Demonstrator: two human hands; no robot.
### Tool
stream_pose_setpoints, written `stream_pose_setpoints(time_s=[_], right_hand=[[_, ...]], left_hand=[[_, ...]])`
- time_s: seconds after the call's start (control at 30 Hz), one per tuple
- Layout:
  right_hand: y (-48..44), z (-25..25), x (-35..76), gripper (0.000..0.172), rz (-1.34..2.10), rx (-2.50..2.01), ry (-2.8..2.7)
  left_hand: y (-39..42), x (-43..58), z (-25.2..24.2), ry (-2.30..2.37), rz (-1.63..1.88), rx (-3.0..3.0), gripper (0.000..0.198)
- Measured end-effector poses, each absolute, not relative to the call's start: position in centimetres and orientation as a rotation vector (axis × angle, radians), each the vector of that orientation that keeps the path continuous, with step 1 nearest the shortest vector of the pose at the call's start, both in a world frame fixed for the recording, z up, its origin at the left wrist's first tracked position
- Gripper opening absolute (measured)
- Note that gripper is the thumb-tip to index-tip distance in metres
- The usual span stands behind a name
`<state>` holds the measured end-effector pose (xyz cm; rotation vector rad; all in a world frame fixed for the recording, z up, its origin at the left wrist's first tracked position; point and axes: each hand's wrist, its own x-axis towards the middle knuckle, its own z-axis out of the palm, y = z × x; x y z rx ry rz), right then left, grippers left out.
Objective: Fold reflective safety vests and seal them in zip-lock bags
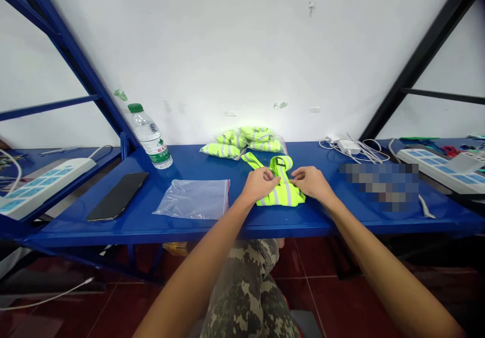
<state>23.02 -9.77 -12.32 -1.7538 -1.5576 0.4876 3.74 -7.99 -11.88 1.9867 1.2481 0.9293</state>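
Observation:
A neon-yellow reflective vest [282, 192] with silver stripes lies partly folded on the blue table. Its strap with a black buckle forms a loop at the far side. My left hand [261, 182] pinches the vest at its left and middle, fingers curled. From the right, my right hand [307, 181] has thumb and fingers closed on its edge. Left of my hands a clear zip bag [194, 199] with a red-edged seal lies flat. Behind the vest, several clear bags [242, 140] packed with similar yellow vests are heaped against the wall.
On the left of the blue table [151, 229] are a water bottle [151, 138] and a black phone [118, 196]. A white charger [349, 147] with coiled cable sits at the back right, near a blurred-out patch. Power strips [45, 184] flank both ends, beside the frame posts.

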Motion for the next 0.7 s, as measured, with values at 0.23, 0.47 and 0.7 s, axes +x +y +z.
stream_pose_setpoints(time_s=[0.23, 0.47, 0.7], right_hand=[[-8.2, -11.7, 21.9, 0.010, 0.789, -1.686, -1.476], [-8.5, -12.1, 21.2, 0.014, 0.942, -1.614, -1.333], [-10.8, -11.9, 21.7, 0.027, 1.076, -1.405, -1.260]], left_hand=[[-8.7, 3.7, -11.1, 1.184, 0.963, 1.883, 0.017], [-8.2, 3.8, -11.6, 1.124, 0.980, 1.920, 0.010], [-7.6, 4.1, -11.7, 1.216, 0.921, 2.245, 0.011]])
